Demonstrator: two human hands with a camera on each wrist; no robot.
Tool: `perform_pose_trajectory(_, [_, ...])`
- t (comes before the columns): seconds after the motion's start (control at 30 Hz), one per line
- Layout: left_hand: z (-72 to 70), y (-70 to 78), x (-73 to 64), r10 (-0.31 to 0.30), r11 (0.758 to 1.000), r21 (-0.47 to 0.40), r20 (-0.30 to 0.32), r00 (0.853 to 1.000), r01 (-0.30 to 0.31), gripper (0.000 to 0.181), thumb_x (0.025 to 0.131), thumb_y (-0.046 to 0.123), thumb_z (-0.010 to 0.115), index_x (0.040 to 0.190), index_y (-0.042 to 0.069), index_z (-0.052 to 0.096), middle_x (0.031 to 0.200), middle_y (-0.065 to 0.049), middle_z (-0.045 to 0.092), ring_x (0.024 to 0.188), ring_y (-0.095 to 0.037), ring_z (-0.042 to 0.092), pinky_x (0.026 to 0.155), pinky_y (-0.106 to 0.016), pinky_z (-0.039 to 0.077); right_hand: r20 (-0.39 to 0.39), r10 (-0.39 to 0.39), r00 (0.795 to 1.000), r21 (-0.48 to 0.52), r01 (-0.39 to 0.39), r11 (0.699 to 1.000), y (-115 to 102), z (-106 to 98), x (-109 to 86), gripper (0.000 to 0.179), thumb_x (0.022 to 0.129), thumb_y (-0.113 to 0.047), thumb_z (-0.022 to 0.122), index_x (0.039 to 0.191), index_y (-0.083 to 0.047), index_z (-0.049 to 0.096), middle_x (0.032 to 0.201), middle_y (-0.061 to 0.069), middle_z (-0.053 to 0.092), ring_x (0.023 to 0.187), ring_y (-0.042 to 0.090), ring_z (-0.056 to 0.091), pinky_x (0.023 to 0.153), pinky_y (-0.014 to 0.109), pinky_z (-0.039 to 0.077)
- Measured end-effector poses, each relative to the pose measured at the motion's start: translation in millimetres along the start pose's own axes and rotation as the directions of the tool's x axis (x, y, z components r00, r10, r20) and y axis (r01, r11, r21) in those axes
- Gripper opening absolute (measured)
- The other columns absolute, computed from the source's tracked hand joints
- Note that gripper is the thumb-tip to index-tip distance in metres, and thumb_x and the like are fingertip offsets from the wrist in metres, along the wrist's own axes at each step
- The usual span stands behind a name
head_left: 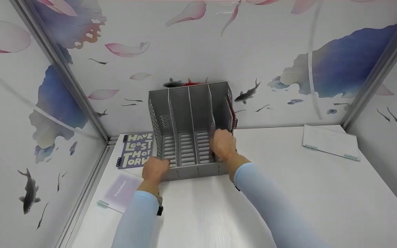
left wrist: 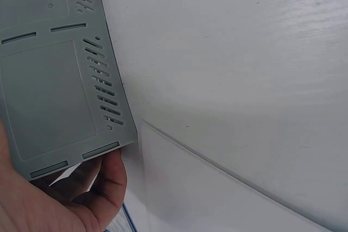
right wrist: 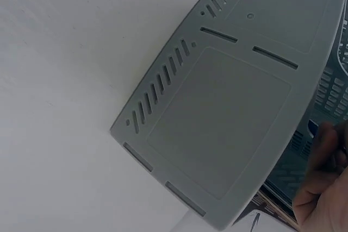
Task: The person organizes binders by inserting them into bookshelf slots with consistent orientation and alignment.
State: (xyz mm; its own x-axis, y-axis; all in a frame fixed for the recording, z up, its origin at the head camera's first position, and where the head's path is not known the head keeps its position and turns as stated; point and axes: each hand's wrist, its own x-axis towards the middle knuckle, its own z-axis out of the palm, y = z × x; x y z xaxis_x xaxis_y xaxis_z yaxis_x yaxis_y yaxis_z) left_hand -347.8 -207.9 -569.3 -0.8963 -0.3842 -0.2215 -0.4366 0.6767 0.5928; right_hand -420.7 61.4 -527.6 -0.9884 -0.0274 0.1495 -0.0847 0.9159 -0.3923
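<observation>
A grey file organizer (head_left: 187, 171) with upright dividers stands against the back wall. At its front left corner my left hand (head_left: 155, 169) grips the edge, fingers curled under it in the left wrist view. My right hand (head_left: 223, 144) reaches into the right side of the organizer with fingers curled, pinching a thin dark reddish-brown notebook (head_left: 212, 151) beside a divider; most of it is hidden by the hand. Against the organizer's right wall leans a dark red spiral notebook (head_left: 232, 112). In the right wrist view, the curled fingers (right wrist: 312, 188) show behind the front panel.
Left of the organizer lies a blue spiral notebook (head_left: 136, 150) with large lettering. Nearer me is a pale purple notebook (head_left: 121, 189), partly behind my left arm. White spiral notebooks (head_left: 331, 141) lie at the back right of the white table (head_left: 288, 193). Printed panels enclose the table.
</observation>
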Motion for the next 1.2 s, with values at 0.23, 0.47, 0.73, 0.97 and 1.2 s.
perform_pose_trajectory(0.23, [4.8, -0.9, 0.6, 0.003, 1.0, -0.013, -0.008, 1.0, -0.003, 0.048, 0.103, 0.038, 0.062, 0.129, -0.001, 0.075, 0.111, -0.016, 0.08, 0.091, -0.029, 0.067, 0.078, -0.046, 0.055, -0.002, 0.001, 1.0, -0.033, -0.001, 0.999, 1, 1, 3.8, 0.029, 0.11, -0.022, 0.062, 0.105, 0.0, 0.08, 0.102, 0.02, 0.083, 0.093, 0.036, 0.082, 0.084, 0.057, 0.068])
perform_pose_trajectory(0.47, [7.0, -2.6, 1.5, 0.004, 1.0, -0.018, -0.013, 1.0, -0.004, 0.045, 0.104, 0.037, 0.062, 0.126, -0.001, 0.075, 0.109, -0.015, 0.079, 0.09, -0.029, 0.067, 0.077, -0.045, 0.055, -0.001, 0.013, 1.0, -0.033, -0.013, 0.999, -2, 2, 7.3, 0.031, 0.109, -0.023, 0.06, 0.108, 0.001, 0.081, 0.107, 0.023, 0.083, 0.1, 0.042, 0.083, 0.086, 0.059, 0.068])
perform_pose_trajectory(0.73, [1.3, -1.3, 0.8, -0.002, 1.0, -0.018, -0.01, 1.0, 0.002, 0.05, 0.104, 0.037, 0.061, 0.132, -0.003, 0.072, 0.12, -0.021, 0.079, 0.099, -0.033, 0.071, 0.09, -0.054, 0.059, 0.005, 0.032, 0.999, -0.024, -0.032, 0.999, -4, 1, 8.9, 0.038, 0.11, -0.032, 0.062, 0.111, 0.001, 0.081, 0.106, 0.021, 0.083, 0.099, 0.041, 0.083, 0.086, 0.06, 0.067])
perform_pose_trajectory(0.97, [0.6, -0.3, 0.4, -0.011, 1.0, -0.014, -0.002, 1.0, 0.011, 0.048, 0.105, 0.039, 0.063, 0.129, 0.0, 0.074, 0.117, -0.018, 0.081, 0.097, -0.032, 0.072, 0.085, -0.052, 0.059, 0.028, 0.023, 0.999, -0.033, -0.023, 0.999, -3, 0, 4.4, 0.047, 0.107, -0.045, 0.068, 0.11, 0.001, 0.08, 0.102, 0.019, 0.084, 0.098, 0.041, 0.084, 0.084, 0.059, 0.068])
perform_pose_trajectory(1.2, [-0.2, -1.2, 1.6, -0.015, 1.0, -0.001, 0.005, 1.0, 0.015, 0.05, 0.105, 0.04, 0.063, 0.132, -0.002, 0.073, 0.122, -0.02, 0.08, 0.1, -0.032, 0.071, 0.091, -0.053, 0.059, 0.078, 0.013, 0.997, -0.032, -0.01, 0.999, -3, -10, -1.4, 0.04, 0.102, -0.044, 0.072, 0.102, -0.004, 0.081, 0.096, 0.012, 0.082, 0.086, 0.027, 0.076, 0.083, 0.056, 0.068])
